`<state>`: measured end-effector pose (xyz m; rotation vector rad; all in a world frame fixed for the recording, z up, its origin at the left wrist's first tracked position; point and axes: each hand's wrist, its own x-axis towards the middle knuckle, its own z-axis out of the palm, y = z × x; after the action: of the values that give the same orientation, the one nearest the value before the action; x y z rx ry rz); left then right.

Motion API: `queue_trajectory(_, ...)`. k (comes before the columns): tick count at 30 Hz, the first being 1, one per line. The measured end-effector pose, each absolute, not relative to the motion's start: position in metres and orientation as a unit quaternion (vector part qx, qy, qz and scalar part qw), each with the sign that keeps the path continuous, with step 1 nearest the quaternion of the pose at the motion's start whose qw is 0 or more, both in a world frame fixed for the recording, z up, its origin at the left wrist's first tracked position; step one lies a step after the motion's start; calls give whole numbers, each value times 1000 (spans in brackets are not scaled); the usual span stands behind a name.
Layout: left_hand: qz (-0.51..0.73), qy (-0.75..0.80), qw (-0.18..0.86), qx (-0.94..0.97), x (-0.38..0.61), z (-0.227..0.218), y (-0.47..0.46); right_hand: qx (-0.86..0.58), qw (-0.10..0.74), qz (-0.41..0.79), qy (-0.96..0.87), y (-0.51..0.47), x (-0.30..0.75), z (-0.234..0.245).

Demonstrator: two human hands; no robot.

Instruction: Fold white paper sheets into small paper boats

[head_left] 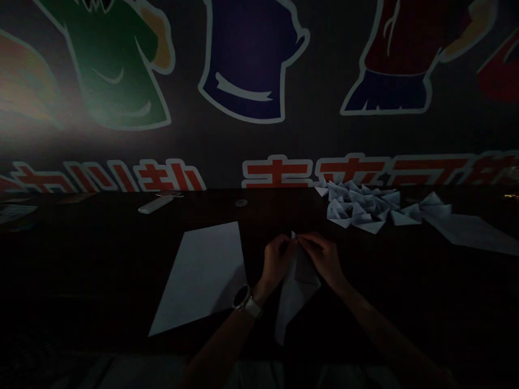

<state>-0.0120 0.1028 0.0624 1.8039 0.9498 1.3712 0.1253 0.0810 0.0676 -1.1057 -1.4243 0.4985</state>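
Note:
A partly folded sheet of white paper (298, 286) lies between my hands, its narrow pointed tip turned away from me. My left hand (279, 258) pinches this tip from the left; a watch (242, 297) is on that wrist. From the right, my right hand (323, 255) has its thumb and fingers closed on the paper just beside the same tip. The lower part of the paper spreads toward me with creased, slanted edges. Left of my left hand lies a flat white sheet (206, 270), which my forearm partly shadows.
Several folded white paper pieces (360, 205) are heaped at the back right, with another white sheet (474, 231) beside them. A white oblong object (156, 204) and a small round item (241, 203) lie near the painted wall (259, 138). The room is dim.

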Motion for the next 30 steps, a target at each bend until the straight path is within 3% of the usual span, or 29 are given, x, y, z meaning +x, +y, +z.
queue_trajectory(14,510,369,337,700,-11,58,103,-481,612,417,-469,85,126,63)
queue_trajectory(25,528,349,356,687,-16,60,110,-501,537,311,-602,86,125,59)
queue_trajectory(30,463,451,194,738,-14,55,109,-516,521,261,-628,87,123,52)
